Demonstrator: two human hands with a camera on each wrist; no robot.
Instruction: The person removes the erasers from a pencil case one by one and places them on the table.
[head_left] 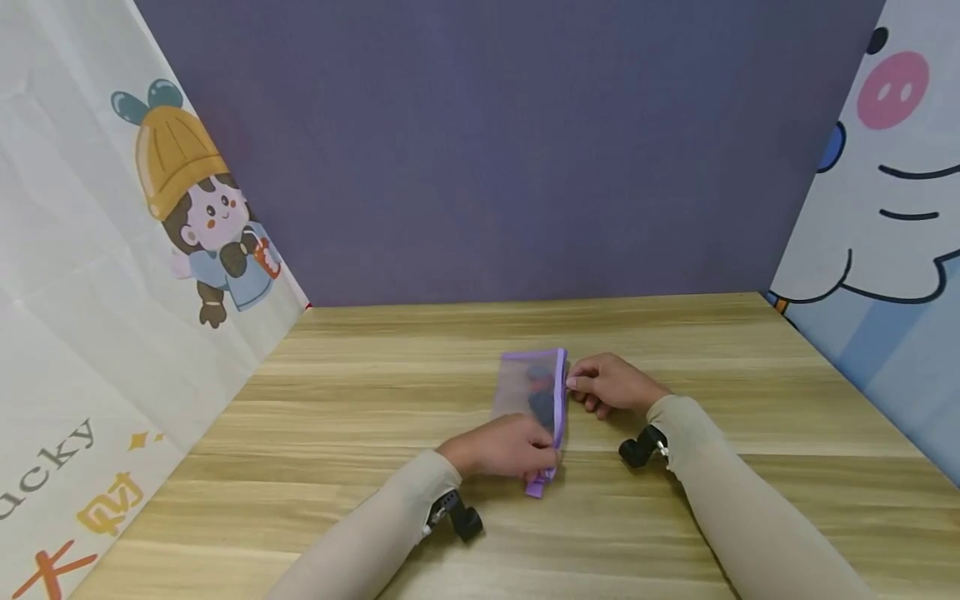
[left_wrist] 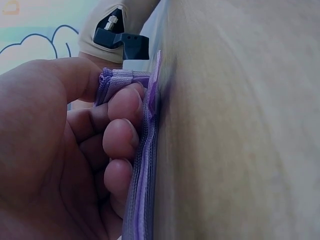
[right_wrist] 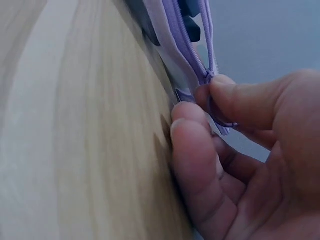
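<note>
A translucent mesh pouch (head_left: 514,385) with purple edging lies on the table, its zipper edge (head_left: 559,392) facing right. Dark items (head_left: 542,407) and a bit of red show through the mesh; their kind is unclear. My left hand (head_left: 504,446) pinches the near end of that edge, where a bunched purple tab (left_wrist: 117,80) sits between thumb and index finger. At the far end, my right hand (head_left: 611,385) pinches the zipper pull (right_wrist: 215,107), a thin cord loop, between thumb and finger. Beyond the slider (right_wrist: 209,76), the two zipper sides stand apart in the right wrist view.
The pouch rests on a wood-grain table (head_left: 360,433). A purple-grey panel (head_left: 480,150) rises behind it, with cartoon-printed sheets at left (head_left: 60,208) and right (head_left: 900,250). A small black camera (head_left: 641,448) is strapped at each wrist.
</note>
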